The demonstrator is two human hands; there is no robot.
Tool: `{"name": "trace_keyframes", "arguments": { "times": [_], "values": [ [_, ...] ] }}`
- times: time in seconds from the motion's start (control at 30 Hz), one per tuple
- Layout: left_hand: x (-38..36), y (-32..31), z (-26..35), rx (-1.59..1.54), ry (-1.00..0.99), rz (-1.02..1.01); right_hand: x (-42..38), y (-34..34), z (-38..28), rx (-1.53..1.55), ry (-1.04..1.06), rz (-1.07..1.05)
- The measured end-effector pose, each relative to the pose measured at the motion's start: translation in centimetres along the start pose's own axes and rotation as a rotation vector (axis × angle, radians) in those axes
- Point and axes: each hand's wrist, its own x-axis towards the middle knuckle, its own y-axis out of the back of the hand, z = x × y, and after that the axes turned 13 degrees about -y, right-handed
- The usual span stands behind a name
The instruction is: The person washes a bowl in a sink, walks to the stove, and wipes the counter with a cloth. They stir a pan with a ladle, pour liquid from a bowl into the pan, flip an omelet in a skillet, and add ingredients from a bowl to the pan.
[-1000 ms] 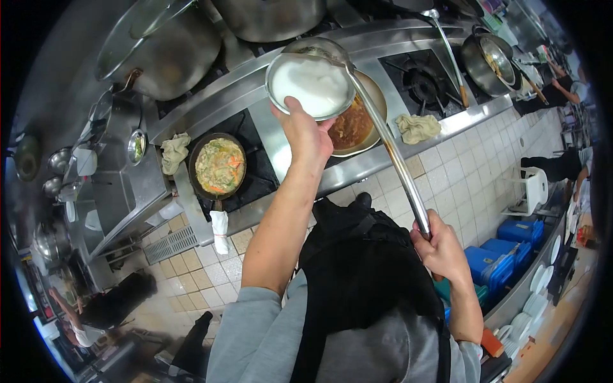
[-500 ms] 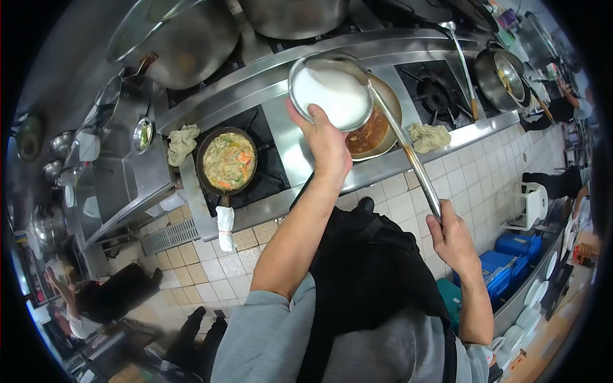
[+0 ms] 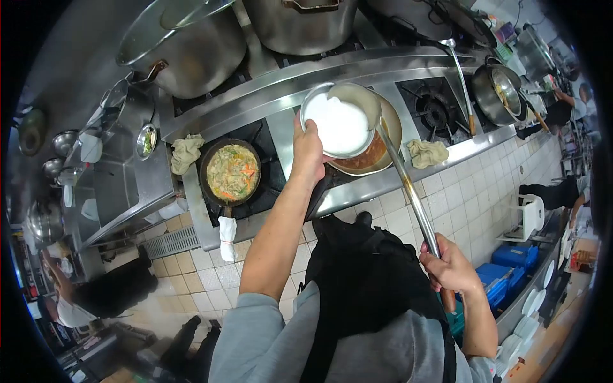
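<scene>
My left hand [image 3: 309,154] is closed on the near left side of a metal bowl [image 3: 350,155]. White liquid [image 3: 338,133] fills most of the bowl. My right hand [image 3: 450,265] grips the lower handle of a long metal ladle [image 3: 414,195], whose wooden end shows below my fist. The ladle's head [image 3: 355,101] rests at the bowl's far right side, partly in the white liquid. Behind and below the bowl, a wide pan [image 3: 394,121] on the stove contains brown sauce [image 3: 373,155]; the bowl covers its left part.
Left on the stove, a frying pan [image 3: 203,179] holds a mixture with orange strips; cloth wraps its handle [image 3: 227,239]. Folded cloths [image 3: 428,154] lie on the stove's edge. Large pots [image 3: 198,54] stand behind. Another ladle [image 3: 465,83] lies right of the burner [image 3: 436,102]. Other people work at both sides.
The bowl has shifted right and down in view, and the ladle's head now shows more in it. My right hand is lower, with the wooden handle end now visible.
</scene>
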Motion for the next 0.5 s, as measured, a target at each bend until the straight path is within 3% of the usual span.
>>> {"name": "trace_keyframes", "arguments": {
  "times": [0.13,0.23,0.3,0.5],
  "values": [
    [-0.1,-0.5,0.4,0.05,0.085,0.041,-0.4,0.2,0.5,-0.05,-0.002,0.038],
    [-0.1,-1.2,-0.4,-0.057,0.131,0.068,0.0,0.7,2.2,-0.228,0.121,0.191],
    [-0.4,-2.0,-0.8,-0.084,0.104,0.076,0.0,0.9,2.8,-0.423,0.285,0.355],
    [-1.3,-3.9,-1.7,-0.201,0.027,0.166,-0.9,0.4,3.1,-0.483,0.357,0.491]
  ]
}}
